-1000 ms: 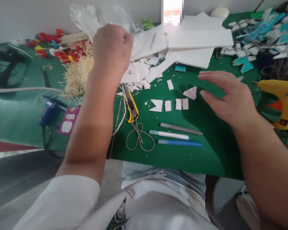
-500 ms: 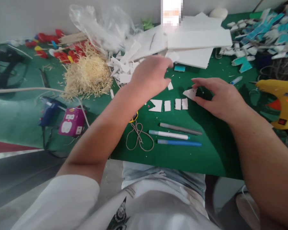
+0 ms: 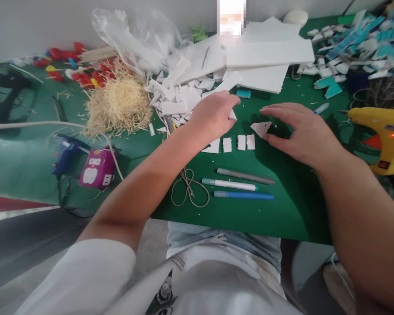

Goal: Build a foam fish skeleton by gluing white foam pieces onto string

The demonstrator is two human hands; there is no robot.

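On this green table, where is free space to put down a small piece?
Bare green mat lies below the three pens, under the right hand. A smaller bare patch sits beside the string loop. The far edge is crowded with white foam scraps, straw and foam boards.

Green table (image 3: 282, 210), white foam pieces (image 3: 238, 142), three pens (image 3: 239, 185), straw pile (image 3: 120, 105), yellow glue gun (image 3: 382, 135)
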